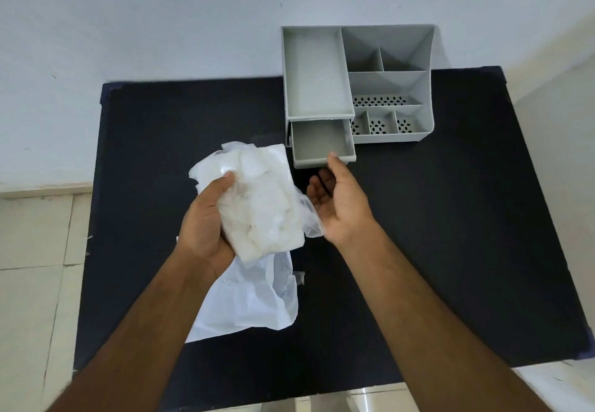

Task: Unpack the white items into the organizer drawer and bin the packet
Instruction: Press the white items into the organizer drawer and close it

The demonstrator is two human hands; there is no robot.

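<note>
My left hand (206, 221) grips a clear plastic packet (257, 196) stuffed with white items, held above the middle of the black table (450, 250). My right hand (338, 199) is open, palm turned toward the packet, just right of it and touching its loose plastic edge. The right fingertips lie just in front of the grey organizer's (418, 57) drawer (322, 141), which is pulled out and holds nothing. The organizer stands at the table's far edge against the wall.
A flat white plastic bag (257, 302) lies on the table under my left wrist, with a tiny clear scrap (301, 278) beside it. The organizer's top has several open compartments, some with perforated floors. Tiled floor shows at the left.
</note>
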